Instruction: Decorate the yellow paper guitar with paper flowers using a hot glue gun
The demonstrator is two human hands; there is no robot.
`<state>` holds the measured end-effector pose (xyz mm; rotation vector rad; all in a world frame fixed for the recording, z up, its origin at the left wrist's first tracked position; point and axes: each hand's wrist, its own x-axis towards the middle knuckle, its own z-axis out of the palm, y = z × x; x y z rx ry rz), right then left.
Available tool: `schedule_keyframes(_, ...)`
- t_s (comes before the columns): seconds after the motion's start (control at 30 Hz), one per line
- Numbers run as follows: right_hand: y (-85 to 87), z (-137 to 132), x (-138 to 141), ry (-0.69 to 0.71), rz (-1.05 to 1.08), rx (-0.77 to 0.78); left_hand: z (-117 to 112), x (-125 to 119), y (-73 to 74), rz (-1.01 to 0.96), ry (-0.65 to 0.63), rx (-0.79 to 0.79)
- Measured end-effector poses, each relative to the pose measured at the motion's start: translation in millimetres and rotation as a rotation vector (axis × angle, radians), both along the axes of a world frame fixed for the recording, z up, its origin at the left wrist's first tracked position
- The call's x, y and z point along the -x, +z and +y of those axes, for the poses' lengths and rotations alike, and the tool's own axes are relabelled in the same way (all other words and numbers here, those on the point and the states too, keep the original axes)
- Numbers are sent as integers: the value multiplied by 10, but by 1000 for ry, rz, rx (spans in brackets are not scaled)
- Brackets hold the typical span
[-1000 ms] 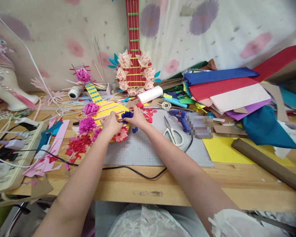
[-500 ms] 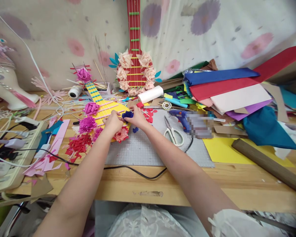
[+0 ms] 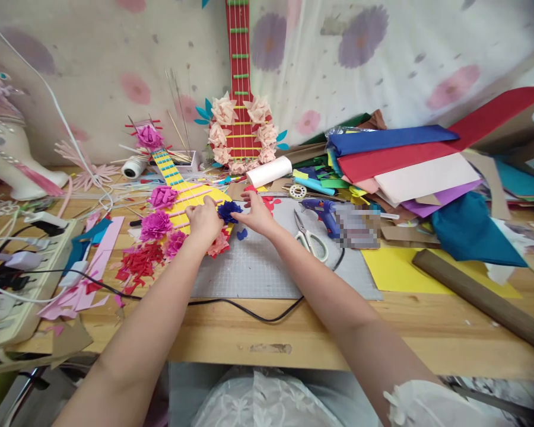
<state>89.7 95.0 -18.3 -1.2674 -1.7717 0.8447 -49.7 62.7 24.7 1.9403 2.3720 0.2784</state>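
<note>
A yellow lute-like paper instrument (image 3: 190,197) with pink strings lies slanted on the table, magenta and pink paper flowers along its left and lower edge. A dark blue paper flower (image 3: 229,212) is at its lower right edge. My left hand (image 3: 204,222) rests over the instrument's body, its fingers bent and closed against the blue flower's left side; the fingertips are partly hidden. Just right of the flower is my right hand (image 3: 258,216), fingers spread and holding nothing, with a fingertip close to the petals. Blue paper scraps (image 3: 242,235) lie below on the grey cutting mat (image 3: 267,276).
Scissors (image 3: 310,240) and a blue glue gun (image 3: 327,216) lie to the right; its black cord (image 3: 249,309) crosses the front. Coloured paper (image 3: 409,154) is stacked at right. A red flowered instrument (image 3: 240,127) stands behind. Red scraps (image 3: 140,264) and a power strip (image 3: 48,267) are at left.
My right hand has let go of the blue flower and moved slightly right, its fingers opening. More of the flower shows now. My left hand stays nearly in place.
</note>
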Motion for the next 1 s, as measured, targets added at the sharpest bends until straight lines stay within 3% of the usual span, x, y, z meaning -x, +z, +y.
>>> schedule_keyframes(0.17, -65, -124, -244, -36, 7, -61, -5, 15, -41, -37, -17, -39)
schedule_keyframes(0.33, -127, -315, -359, 20, -201, -1, 14, 29, -65, -81, -15, -53)
schedule_keyframes(0.47, -143, -454, -249, 130, -346, -31, -3, 23, -21, -126, 8, -27)
schedule_keyframes(0.63, -169, -480, -53, 26, -426, -76, -51, 74, 36, -232, 24, -38)
schedule_keyframes(0.77, -199, -438, 9, 23, -450, -33, -59, 146, 75, -329, 39, -66)
schedule_keyframes(0.9, -229, -408, -43, 31, -306, 48, -93, 111, 155, -357, 50, -313)
schedule_keyframes(1.0, -252, -386, -158, 40, -151, 106, -169, -67, 163, -367, -44, -532)
